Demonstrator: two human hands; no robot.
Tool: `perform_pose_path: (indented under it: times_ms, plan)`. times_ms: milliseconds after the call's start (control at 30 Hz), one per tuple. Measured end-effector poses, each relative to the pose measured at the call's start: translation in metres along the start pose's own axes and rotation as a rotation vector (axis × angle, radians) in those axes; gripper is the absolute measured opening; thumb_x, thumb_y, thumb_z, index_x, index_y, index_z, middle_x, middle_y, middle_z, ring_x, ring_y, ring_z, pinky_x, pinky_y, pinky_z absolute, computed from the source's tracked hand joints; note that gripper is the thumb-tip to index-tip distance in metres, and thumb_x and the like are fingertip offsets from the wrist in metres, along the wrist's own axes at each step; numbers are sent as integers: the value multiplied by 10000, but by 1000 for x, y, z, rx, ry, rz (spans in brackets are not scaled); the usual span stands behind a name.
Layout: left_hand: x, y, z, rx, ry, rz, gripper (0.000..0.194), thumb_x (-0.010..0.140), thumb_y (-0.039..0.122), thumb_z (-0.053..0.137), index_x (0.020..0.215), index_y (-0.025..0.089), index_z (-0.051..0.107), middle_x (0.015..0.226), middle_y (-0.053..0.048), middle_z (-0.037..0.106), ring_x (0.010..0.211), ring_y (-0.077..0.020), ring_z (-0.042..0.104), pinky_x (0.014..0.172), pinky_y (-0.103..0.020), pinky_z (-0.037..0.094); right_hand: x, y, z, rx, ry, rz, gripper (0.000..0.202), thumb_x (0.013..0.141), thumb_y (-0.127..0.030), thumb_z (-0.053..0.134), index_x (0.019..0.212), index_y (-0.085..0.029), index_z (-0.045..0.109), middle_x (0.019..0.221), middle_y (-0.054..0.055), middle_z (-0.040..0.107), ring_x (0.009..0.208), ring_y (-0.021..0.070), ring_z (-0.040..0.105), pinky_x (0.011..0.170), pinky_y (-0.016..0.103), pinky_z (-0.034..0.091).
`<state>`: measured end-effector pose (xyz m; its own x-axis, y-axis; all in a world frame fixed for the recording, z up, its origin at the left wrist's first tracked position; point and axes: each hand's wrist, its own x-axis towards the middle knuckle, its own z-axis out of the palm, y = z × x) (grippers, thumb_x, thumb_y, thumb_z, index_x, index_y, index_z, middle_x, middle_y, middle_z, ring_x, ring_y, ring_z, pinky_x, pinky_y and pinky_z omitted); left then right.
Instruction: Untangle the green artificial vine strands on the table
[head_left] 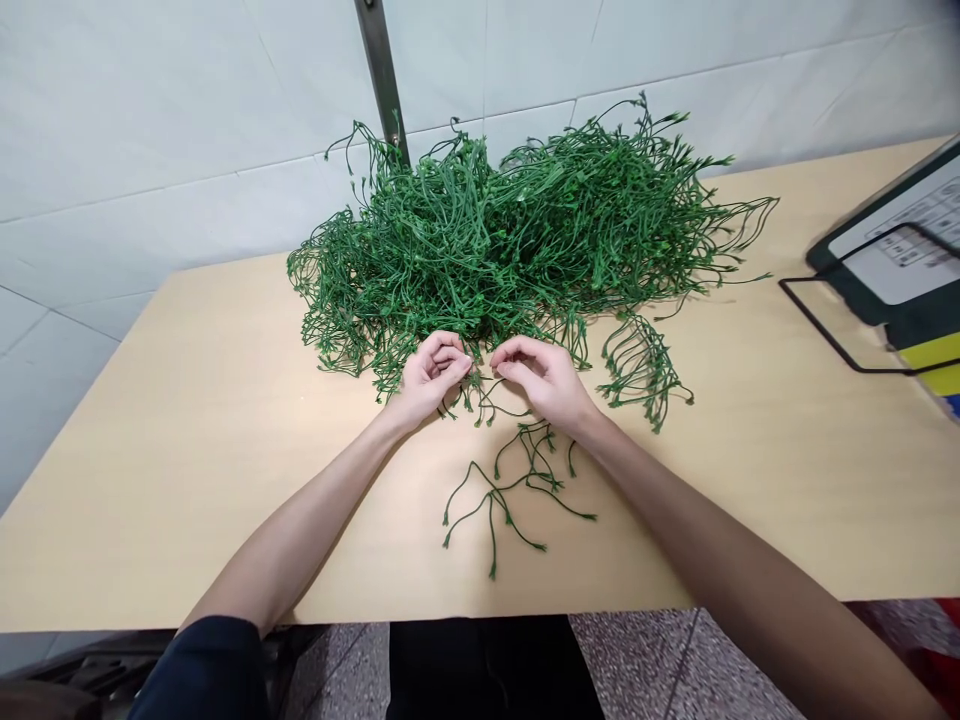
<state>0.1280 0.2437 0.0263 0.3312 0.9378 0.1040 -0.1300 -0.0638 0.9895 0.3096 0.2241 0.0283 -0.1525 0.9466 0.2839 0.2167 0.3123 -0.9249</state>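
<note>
A large tangled heap of thin green artificial plant stems (525, 220) with small leafy tips lies at the back of the table. At its front edge, my left hand (437, 375) is closed, thumb and fingertips pinched on a green stem. Just to the right, with a small gap between the two, my right hand (547, 378) is also closed, its thumb and forefinger pinched at a thin green stem partly hidden by the fingers. Below the hands lies a loose branched stem sprig (493, 490). A separate bunch of stems (641, 365) rests right of my right hand.
The light wooden table (187, 450) stands against a pale tiled wall (187, 100). On the right are a dark panel with a printed label (911, 250) and a black wire frame (821, 330). A metal post (382, 75) rises behind the heap.
</note>
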Motion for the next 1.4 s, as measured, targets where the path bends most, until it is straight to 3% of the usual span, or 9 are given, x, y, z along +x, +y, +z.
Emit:
perform_pose_path:
  times_ms: [100, 233, 500, 700, 800, 1000, 1167, 1300, 1400]
  plan:
    - [0, -1, 0, -5, 20, 11, 538, 661, 564, 826, 872, 200, 490, 664, 60, 572, 635, -75, 528, 618, -204, 422, -3, -7, 1, -50, -42, -54, 160, 810, -326, 625, 741, -184, 652, 749, 42, 664, 717, 167, 585, 702, 316, 459]
    - [0, -1, 0, -4, 27, 19, 523, 679, 554, 817, 904, 199, 505, 707, 44, 606, 680, -90, 588, 638, -208, 457, -5, -8, 4, -68, -119, -71, 140, 775, -308, 676, 733, -175, 660, 720, 36, 649, 681, 159, 573, 675, 316, 445]
    - [-1, 1, -2, 17, -21, 37, 510, 702, 423, 847, 1068, 175, 593, 777, 23, 601, 725, -72, 575, 713, -196, 471, 2, -9, -3, 206, -164, 196, 315, 681, -449, 766, 712, -171, 620, 612, -28, 530, 547, 95, 414, 520, 257, 327]
    - [-1, 0, -3, 44, -23, 58, 545, 697, 385, 856, 1136, 171, 616, 942, -26, 624, 702, -58, 539, 697, -208, 469, 3, -13, -5, 313, -175, 260, 266, 658, -397, 781, 703, -183, 629, 651, -9, 556, 609, 115, 467, 563, 267, 370]
    - [-1, 0, -3, 45, -31, 66, 508, 701, 378, 852, 1111, 178, 628, 948, -22, 604, 687, -53, 533, 663, -199, 458, 4, -12, -7, 341, -148, 257, 210, 685, -367, 739, 674, -186, 632, 691, 3, 578, 657, 127, 502, 618, 281, 408]
    - [0, 2, -3, 10, -37, 38, 493, 694, 373, 854, 1099, 173, 654, 810, 5, 596, 695, -68, 531, 657, -195, 441, 5, -13, -9, 263, -76, 177, 169, 697, -332, 731, 664, -182, 660, 973, 69, 703, 877, 182, 624, 791, 328, 479]
    - [-2, 4, -2, 49, -42, 2, 403, 697, 472, 835, 893, 150, 693, 734, 2, 572, 651, -77, 488, 583, -207, 399, 4, -16, -9, 247, -58, 238, 287, 655, -435, 805, 683, -179, 679, 731, 42, 702, 725, 174, 627, 735, 333, 503]
    - [-1, 1, -1, 62, -15, 36, 453, 677, 536, 828, 777, 144, 623, 749, 2, 579, 642, -68, 488, 575, -200, 400, 4, -12, -10, 278, -109, 238, 342, 623, -486, 843, 681, -182, 698, 718, 40, 700, 709, 170, 617, 703, 321, 503]
    - [-1, -1, -1, 68, -28, 23, 458, 694, 540, 816, 798, 143, 613, 729, 4, 595, 635, -71, 520, 591, -202, 423, 4, -7, -9, 380, -152, 235, 426, 706, -595, 756, 655, -176, 699, 724, 51, 695, 698, 157, 608, 677, 307, 495]
